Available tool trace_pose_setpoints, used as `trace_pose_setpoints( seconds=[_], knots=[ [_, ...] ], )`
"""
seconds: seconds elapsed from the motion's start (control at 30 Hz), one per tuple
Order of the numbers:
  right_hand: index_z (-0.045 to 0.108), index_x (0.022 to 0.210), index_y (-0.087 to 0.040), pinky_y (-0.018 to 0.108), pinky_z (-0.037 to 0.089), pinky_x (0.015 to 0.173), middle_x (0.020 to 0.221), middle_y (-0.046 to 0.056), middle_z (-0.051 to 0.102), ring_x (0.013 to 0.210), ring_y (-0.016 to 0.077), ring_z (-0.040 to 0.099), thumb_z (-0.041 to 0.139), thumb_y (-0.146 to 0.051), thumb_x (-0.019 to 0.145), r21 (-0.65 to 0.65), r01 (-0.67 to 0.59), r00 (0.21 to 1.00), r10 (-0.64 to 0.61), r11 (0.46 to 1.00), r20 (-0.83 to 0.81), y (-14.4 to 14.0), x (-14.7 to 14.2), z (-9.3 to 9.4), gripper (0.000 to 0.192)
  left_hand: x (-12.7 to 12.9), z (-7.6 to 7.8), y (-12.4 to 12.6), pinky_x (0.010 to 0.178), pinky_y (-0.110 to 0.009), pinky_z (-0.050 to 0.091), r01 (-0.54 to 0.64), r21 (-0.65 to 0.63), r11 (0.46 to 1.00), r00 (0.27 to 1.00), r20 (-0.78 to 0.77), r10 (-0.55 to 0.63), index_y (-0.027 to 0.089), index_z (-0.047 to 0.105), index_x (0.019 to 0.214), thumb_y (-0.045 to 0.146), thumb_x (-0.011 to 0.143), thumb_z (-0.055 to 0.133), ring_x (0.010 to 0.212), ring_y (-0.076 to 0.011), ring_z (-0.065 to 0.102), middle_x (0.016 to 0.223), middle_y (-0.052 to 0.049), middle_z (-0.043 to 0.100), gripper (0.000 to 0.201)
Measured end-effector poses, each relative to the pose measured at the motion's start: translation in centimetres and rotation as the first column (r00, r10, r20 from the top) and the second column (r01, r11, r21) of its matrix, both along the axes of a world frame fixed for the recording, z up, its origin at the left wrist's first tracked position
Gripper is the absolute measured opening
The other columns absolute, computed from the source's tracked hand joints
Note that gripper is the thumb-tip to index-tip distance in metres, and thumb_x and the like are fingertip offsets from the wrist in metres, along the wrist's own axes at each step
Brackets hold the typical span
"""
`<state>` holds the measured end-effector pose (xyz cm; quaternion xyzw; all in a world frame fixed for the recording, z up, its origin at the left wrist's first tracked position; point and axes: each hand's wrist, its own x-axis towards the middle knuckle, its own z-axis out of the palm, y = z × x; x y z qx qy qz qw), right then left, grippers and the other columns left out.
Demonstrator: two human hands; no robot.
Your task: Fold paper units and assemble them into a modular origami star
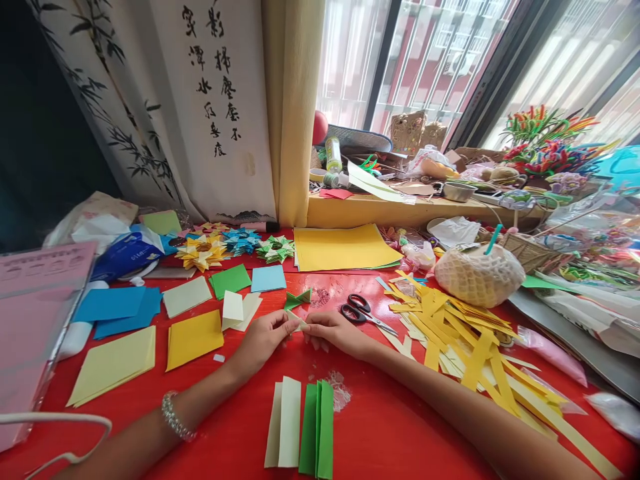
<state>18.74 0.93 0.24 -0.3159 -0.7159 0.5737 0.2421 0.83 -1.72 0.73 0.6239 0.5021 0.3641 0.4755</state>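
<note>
Folded cream and green strips (300, 427) lie nearest, unused. Beyond them, left hand (265, 337) and right hand (336, 331) pinch one small pale strip (299, 322) between closed fingertips, mid-fold, just above the red table (400, 427). Finished stars (240, 243) sit behind; yellow strips (465, 333) and scissors (363, 312) at right.

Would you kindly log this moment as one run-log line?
left hand: pinching pale paper strip | right hand: pinching same strip | scissors: beside right hand | surface: red table
</note>
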Motion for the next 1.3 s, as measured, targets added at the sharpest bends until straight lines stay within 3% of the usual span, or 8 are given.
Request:
trace_pose_setpoints(
  seconds=[0.27, 0.57, 0.67, 0.77, 0.87, 0.97, 1.13, 1.3],
  knots=[
    [0.049, 0.070, -0.015, 0.020, 0.032, 0.045, 0.057, -0.003, 0.048, 0.045, 0.0065, 0.041, 0.042, -0.040, 0.085, -0.033, 0.030, 0.998, -0.032, 0.999, -0.050, 0.3, -0.1, -0.5, 0.030, -0.1, -0.5, 0.3, 0.047, -0.022, 0.035, 0.044, -0.019, 0.999, 0.999, -0.015, -0.044, 0.017, 0.048, 0.067, 0.049, 0.074, 0.050, 0.047, -0.0112, 0.046, 0.052, 0.004, 0.048, 0.033],
    [0.048, 0.069, -0.015, 0.019, 0.033, 0.045, 0.056, -0.003, 0.049, 0.045, 0.0063, 0.043, 0.042, -0.039, 0.085, -0.060, 0.005, 0.995, -0.011, 0.998, -0.104, 0.3, -0.1, -0.4, 0.029, -0.1, 0.3, 0.0, 0.048, -0.022, 0.035, 0.056, -0.041, 0.998, 0.996, 0.074, -0.052, 0.015, 0.051, 0.064, 0.044, 0.076, 0.051, 0.046, -0.0090, 0.046, 0.058, 0.002, 0.053, 0.031],
    [0.046, 0.071, -0.016, 0.019, 0.031, 0.040, 0.051, -0.004, 0.049, 0.040, 0.0067, 0.042, 0.040, -0.038, 0.086, -0.181, 0.022, 0.984, -0.054, 0.983, -0.172, 0.7, 0.0, -0.7, 0.027, 0.0, 0.4, 0.1, 0.049, -0.022, 0.037, 0.030, -0.069, 0.997, 0.981, 0.193, -0.017, 0.016, 0.055, 0.086, 0.041, 0.077, 0.051, 0.046, -0.0071, 0.046, 0.074, 0.000, 0.057, 0.027],
    [0.044, 0.069, -0.016, 0.019, 0.030, 0.037, 0.047, -0.004, 0.049, 0.036, 0.0073, 0.042, 0.039, -0.036, 0.086, -0.252, 0.024, 0.976, -0.077, 0.968, -0.203, 0.9, 0.2, -0.9, 0.026, 0.0, 0.5, 0.1, 0.051, -0.022, 0.041, 0.001, -0.037, 0.999, 0.973, 0.231, 0.008, 0.026, 0.043, 0.117, 0.037, 0.072, 0.058, 0.054, -0.0075, 0.049, 0.094, -0.002, 0.054, 0.049],
    [0.044, 0.065, -0.016, 0.020, 0.031, 0.038, 0.044, -0.004, 0.048, 0.036, 0.0077, 0.042, 0.040, -0.033, 0.085, -0.256, -0.006, 0.984, -0.040, 0.967, -0.175, 0.8, 0.3, -0.8, 0.027, 0.1, 0.5, -0.1, 0.056, -0.022, 0.042, 0.077, 0.093, 0.993, 0.991, 0.103, -0.086, 0.025, 0.055, 0.107, 0.034, 0.072, 0.059, 0.060, -0.0092, 0.049, 0.091, -0.002, 0.055, 0.036],
    [0.044, 0.063, -0.017, 0.020, 0.033, 0.039, 0.045, -0.004, 0.046, 0.038, 0.0076, 0.042, 0.039, -0.035, 0.086, -0.217, -0.038, 0.990, 0.008, 0.975, -0.138, 0.6, 0.1, -0.5, 0.030, -0.1, 0.3, -0.2, 0.052, -0.022, 0.038, 0.061, 0.122, 0.991, 0.997, 0.046, -0.067, 0.023, 0.063, 0.091, 0.037, 0.076, 0.054, 0.051, -0.0089, 0.046, 0.071, 0.001, 0.056, 0.023],
    [0.048, 0.080, -0.017, 0.019, 0.034, 0.044, 0.060, -0.003, 0.050, 0.045, 0.0068, 0.044, 0.041, -0.045, 0.084, -0.013, -0.030, 0.998, 0.030, 0.999, -0.064, -0.2, -0.3, -0.1, 0.029, -0.7, 0.1, 0.0, 0.040, -0.021, 0.029, -0.083, 0.059, 0.995, 0.995, 0.068, 0.078, 0.019, 0.066, 0.085, 0.043, 0.075, 0.052, 0.037, -0.0071, 0.038, 0.053, 0.004, 0.053, 0.029],
    [0.048, 0.075, -0.017, 0.021, 0.035, 0.051, 0.062, -0.002, 0.049, 0.052, 0.0079, 0.044, 0.036, -0.043, 0.087, 0.217, -0.011, 0.998, -0.002, 0.976, 0.061, -0.6, -0.3, -0.1, 0.032, -0.6, 0.2, -0.1, 0.036, -0.021, 0.022, -0.022, -0.030, 0.999, 0.999, 0.037, 0.023, 0.018, 0.064, 0.090, 0.046, 0.077, 0.047, 0.034, -0.0070, 0.029, 0.043, 0.005, 0.046, 0.035]
  ],
)
